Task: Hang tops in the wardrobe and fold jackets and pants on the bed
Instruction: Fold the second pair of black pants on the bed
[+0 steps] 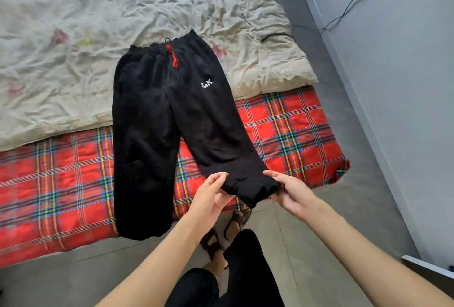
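Head view: black pants [157,120] flat on bed [294,130], waistband far. Left hand [213,195], right hand [291,190] pinch right leg cuff, fingers clamped on fabric. Best carry cuff across onto other leg, seams aligned, smoothing wrinkles.

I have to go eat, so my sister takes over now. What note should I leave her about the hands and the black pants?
Left grip: pinches the cuff of one pant leg.
Right grip: holds the same cuff at its other side.
Black pants: spread on the bed, waistband far, across the pale quilt and plaid blanket; the other leg reaches the near edge.
Done: pants laid out.
Left: no fold yet; probably bring the held leg over the other. No tops, jackets or wardrobe in view.
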Demonstrator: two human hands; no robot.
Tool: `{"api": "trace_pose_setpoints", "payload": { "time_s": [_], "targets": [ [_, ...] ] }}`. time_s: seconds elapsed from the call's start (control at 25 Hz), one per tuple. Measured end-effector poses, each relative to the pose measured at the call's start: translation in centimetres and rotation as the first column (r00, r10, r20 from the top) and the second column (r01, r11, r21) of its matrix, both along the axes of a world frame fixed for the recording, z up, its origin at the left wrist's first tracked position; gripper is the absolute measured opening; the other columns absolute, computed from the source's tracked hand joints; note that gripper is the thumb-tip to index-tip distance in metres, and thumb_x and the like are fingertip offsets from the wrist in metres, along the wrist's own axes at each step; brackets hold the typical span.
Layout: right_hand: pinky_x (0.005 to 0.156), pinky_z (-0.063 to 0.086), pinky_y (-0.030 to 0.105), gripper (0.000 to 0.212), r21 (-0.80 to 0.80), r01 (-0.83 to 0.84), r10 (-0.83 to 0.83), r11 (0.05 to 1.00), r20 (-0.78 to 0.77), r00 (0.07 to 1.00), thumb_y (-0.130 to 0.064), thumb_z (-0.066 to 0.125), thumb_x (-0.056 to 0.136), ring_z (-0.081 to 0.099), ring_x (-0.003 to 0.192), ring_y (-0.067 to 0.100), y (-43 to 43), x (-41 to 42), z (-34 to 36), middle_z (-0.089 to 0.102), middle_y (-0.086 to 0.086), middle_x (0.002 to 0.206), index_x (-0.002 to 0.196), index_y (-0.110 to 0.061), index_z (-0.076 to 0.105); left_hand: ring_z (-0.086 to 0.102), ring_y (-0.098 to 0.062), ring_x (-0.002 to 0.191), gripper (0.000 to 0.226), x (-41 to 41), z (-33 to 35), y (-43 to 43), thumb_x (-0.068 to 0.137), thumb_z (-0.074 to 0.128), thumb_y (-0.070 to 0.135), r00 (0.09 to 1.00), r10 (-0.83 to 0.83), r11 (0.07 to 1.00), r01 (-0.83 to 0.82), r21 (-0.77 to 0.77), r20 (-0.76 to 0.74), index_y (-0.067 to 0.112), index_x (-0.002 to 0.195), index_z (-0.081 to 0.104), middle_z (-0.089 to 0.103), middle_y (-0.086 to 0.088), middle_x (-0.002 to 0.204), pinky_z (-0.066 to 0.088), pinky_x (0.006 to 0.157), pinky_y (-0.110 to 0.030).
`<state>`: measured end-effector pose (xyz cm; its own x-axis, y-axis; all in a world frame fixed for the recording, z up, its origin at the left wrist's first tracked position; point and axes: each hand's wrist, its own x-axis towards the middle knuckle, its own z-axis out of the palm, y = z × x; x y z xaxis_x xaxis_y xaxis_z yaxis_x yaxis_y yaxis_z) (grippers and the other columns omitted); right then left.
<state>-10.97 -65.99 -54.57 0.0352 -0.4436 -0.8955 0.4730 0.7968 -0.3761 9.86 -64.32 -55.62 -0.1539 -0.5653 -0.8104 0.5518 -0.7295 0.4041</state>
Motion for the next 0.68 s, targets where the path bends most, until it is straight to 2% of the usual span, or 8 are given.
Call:
{"api": "trace_pose_setpoints", "payload": {
  "time_s": [0.12, 0.2, 0.28, 0.4, 0.52, 0.56, 0.6, 0.68],
  "targets": [
    [0.048, 0.052, 0.019, 0.049, -0.093, 0.019, -0.003, 0.995, 0.168, 0.986, 0.013, 0.025, 0.086, 0.067, 0.062, 0.013, -5.8, 0.0, 1.6, 0.069, 0.014, 0.091, 0.11, 0.001, 0.066, 0.07, -0.026, 0.102, 0.034, 2.1, 1.2, -5.0, 0.093, 0.038, -0.013, 0.988, 0.118, 0.992, -0.122, -0.035, -0.097, -0.002, 0.119, 0.057, 0.064, -0.025, 0.123, 0.059, 0.085, -0.033],
    [0.057, 0.055, 0.019, 0.058, -0.209, -0.13, 0.157, 0.969, 0.12, 0.98, 0.023, 0.027, 0.081, 0.071, 0.075, 0.015, -10.5, 1.0, 0.2, 0.07, 0.012, 0.096, 0.114, -0.004, 0.066, 0.07, -0.024, 0.101, 0.045, 3.3, 0.4, -9.4, 0.085, 0.043, -0.023, 0.998, 0.052, 0.99, -0.046, -0.136, 0.039, 0.001, 0.12, 0.058, 0.069, -0.018, 0.113, 0.058, 0.086, -0.029],
    [0.068, 0.056, 0.02, 0.05, -0.292, -0.401, 0.369, 0.868, -0.161, 0.916, 0.026, 0.046, 0.08, 0.07, 0.086, 0.016, -15.5, 3.0, -2.8, 0.071, 0.01, 0.098, 0.109, -0.009, 0.068, 0.071, -0.021, 0.1, 0.05, 4.1, -2.1, -13.7, 0.078, 0.06, -0.023, 0.932, -0.078, 0.974, 0.148, -0.174, 0.355, 0.009, 0.116, 0.064, 0.074, -0.01, 0.105, 0.056, 0.085, -0.025],
    [0.068, 0.059, 0.033, 0.044, -0.183, -0.733, 0.557, 0.655, -0.538, 0.632, 0.022, 0.056, 0.077, 0.068, 0.077, 0.025, -23.4, 6.2, -8.7, 0.069, 0.004, 0.075, 0.084, -0.02, 0.07, 0.07, -0.019, 0.089, 0.048, 5.6, -7.4, -20.3, 0.068, 0.075, -0.015, 0.744, -0.141, 0.953, 0.28, -0.113, 0.653, 0.022, 0.098, 0.073, 0.076, -0.009, 0.092, 0.056, 0.092, -0.041],
    [0.067, 0.051, 0.042, 0.016, -0.118, -0.878, 0.503, 0.464, -0.781, 0.371, -0.02, 0.06, 0.093, 0.064, 0.066, 0.021, -34.3, 9.4, -12.3, 0.066, 0.0, 0.066, 0.081, -0.02, 0.071, 0.067, -0.015, 0.074, 0.008, 8.6, -11.3, -29.6, 0.081, 0.079, 0.012, 0.74, -0.088, 0.961, 0.24, -0.139, 0.667, 0.013, 0.086, 0.073, 0.072, -0.007, 0.077, 0.059, 0.085, -0.039],
    [0.066, 0.048, 0.041, 0.027, -0.128, -0.891, 0.44, 0.435, -0.833, 0.334, -0.037, 0.059, 0.094, 0.063, 0.068, 0.02, -38.3, 10.8, -12.7, 0.066, -0.001, 0.069, 0.082, -0.016, 0.07, 0.062, -0.014, 0.066, 0.018, 9.7, -11.9, -33.4, 0.088, 0.074, 0.025, 0.736, -0.062, 0.969, 0.207, -0.137, 0.675, 0.009, 0.08, 0.069, 0.063, -0.004, 0.069, 0.057, 0.075, -0.033],
    [0.066, 0.047, 0.042, 0.04, -0.182, -0.876, 0.397, 0.445, -0.838, 0.376, -0.048, 0.058, 0.093, 0.062, 0.069, 0.021, -42.3, 12.1, -13.0, 0.063, 0.001, 0.071, 0.082, -0.011, 0.068, 0.052, -0.012, 0.062, 0.035, 11.1, -12.5, -37.3, 0.092, 0.068, 0.039, 0.696, -0.068, 0.97, 0.215, -0.116, 0.715, 0.009, 0.074, 0.062, 0.052, 0.0, 0.065, 0.049, 0.066, -0.027],
    [0.08, 0.053, 0.045, 0.041, -0.35, -0.776, 0.399, 0.525, -0.703, 0.588, -0.053, 0.062, 0.089, 0.067, 0.082, 0.021, -49.0, 14.6, -14.6, 0.066, 0.004, 0.081, 0.086, -0.013, 0.069, 0.036, -0.007, 0.061, 0.047, 13.3, -14.3, -44.0, 0.093, 0.056, 0.058, 0.585, -0.08, 0.963, 0.255, -0.09, 0.807, 0.016, 0.072, 0.049, 0.041, 0.006, 0.07, 0.033, 0.062, -0.027]
  ]
}}
